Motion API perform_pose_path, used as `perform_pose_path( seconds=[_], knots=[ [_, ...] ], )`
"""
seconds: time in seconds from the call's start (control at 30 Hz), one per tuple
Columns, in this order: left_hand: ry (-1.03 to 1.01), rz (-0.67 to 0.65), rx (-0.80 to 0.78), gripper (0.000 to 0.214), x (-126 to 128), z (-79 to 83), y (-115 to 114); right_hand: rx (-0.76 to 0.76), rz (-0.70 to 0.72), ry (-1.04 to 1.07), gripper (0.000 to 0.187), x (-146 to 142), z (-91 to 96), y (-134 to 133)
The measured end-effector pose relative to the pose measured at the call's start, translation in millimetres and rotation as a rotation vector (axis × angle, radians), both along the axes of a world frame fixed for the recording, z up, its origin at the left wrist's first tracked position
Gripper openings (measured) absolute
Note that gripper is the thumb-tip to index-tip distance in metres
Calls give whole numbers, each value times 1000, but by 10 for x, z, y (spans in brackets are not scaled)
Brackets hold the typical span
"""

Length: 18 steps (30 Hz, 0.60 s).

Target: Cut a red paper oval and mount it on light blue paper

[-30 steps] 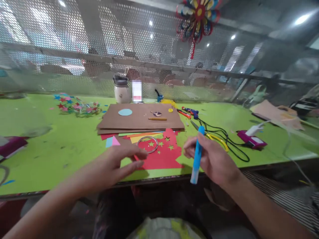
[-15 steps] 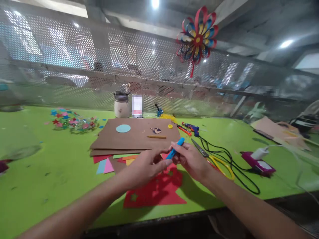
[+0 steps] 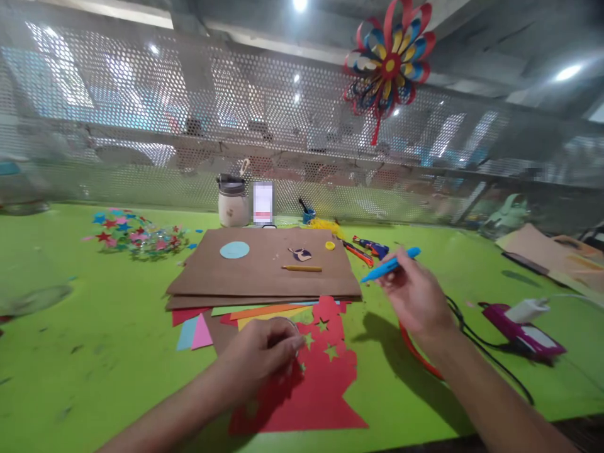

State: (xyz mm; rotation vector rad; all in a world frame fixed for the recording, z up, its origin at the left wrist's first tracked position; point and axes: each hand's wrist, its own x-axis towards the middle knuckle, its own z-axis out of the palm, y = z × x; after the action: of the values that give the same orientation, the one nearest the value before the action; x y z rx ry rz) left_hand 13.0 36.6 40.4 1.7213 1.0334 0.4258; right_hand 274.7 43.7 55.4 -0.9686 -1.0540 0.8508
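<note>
A bright blue marker [image 3: 387, 268] is gripped in my right hand [image 3: 418, 302], raised over the right side of the table, its narrow tip pointing left and down. My left hand [image 3: 264, 346] is closed above the left part of a red paper sheet [image 3: 321, 390], thumb against the curled fingers. A thin, pale curved edge shows by those fingers, too unclear to name. Star-shaped holes are cut through the red sheet. Under and behind it lie colored paper pieces, among them a pink triangle [image 3: 202, 332] and an orange strip [image 3: 264, 311].
Brown cardboard sheets [image 3: 255, 277] carry a pale blue paper circle [image 3: 234, 250], a pencil [image 3: 302, 268] and a yellow ring [image 3: 329, 245]. Beyond are a jar [image 3: 233, 204], a phone [image 3: 263, 202], a box cutter [image 3: 358, 253] and a glue gun [image 3: 372, 246]. Paper stars [image 3: 113, 229] lie left; a purple power strip [image 3: 523, 333] sits right.
My hands have parted. The blue marker has gone right with my right hand, its tip now showing. My left hand has left the marker and dropped lower toward the red sheet.
</note>
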Motion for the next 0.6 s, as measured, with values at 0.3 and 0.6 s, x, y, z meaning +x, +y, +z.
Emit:
perform_pose_path(
  seconds=[0.3,0.6],
  knots=[
    [64,78,205,24,-238,108,320,-165,191,-1062,18,-274,-152,836],
    [-140,322,-41,24,-458,-199,670,-181,245,-1613,29,-554,-335,1371]
  ],
)
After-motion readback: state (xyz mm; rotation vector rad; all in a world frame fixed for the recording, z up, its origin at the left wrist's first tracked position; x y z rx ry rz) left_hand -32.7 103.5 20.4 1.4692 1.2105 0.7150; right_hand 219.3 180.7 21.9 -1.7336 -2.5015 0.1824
